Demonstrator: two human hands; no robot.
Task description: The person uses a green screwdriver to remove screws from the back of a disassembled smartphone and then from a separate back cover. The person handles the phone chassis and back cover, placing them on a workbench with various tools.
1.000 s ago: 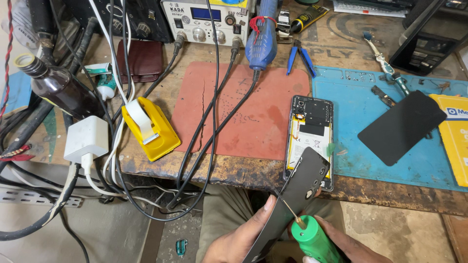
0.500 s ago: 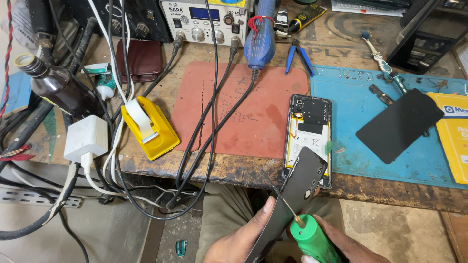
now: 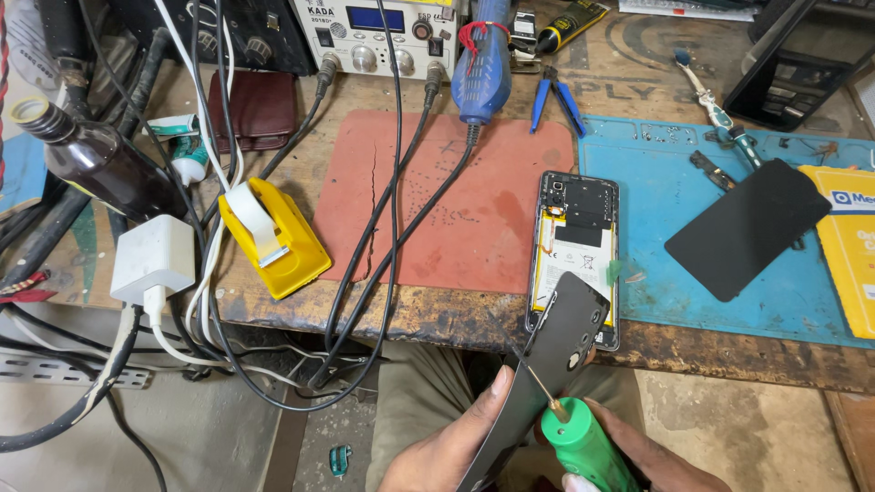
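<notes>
While the left hand pinches the lower edge of a dark phone back cover between thumb and curled fingers, the right hand is wrapped shut around the green handle of a screwdriver. The screwdriver's thin shaft slants up and to the left from the handle, its tip lying against or just over the cover's inner face; contact cannot be told for sure. The cover's long axis runs from the left hand up and to the right, so its camera-hole end overlaps the near end of the opened phone lying on the bench. Of the two hands, the right sits nearer that phone.

Beyond them, the phone straddles a red mat and a blue mat, close to the worn wooden bench edge. A black screen panel lies on the blue mat, well apart. Further left stand a yellow tape dispenser, a white charger, a brown bottle and tangled cables.
</notes>
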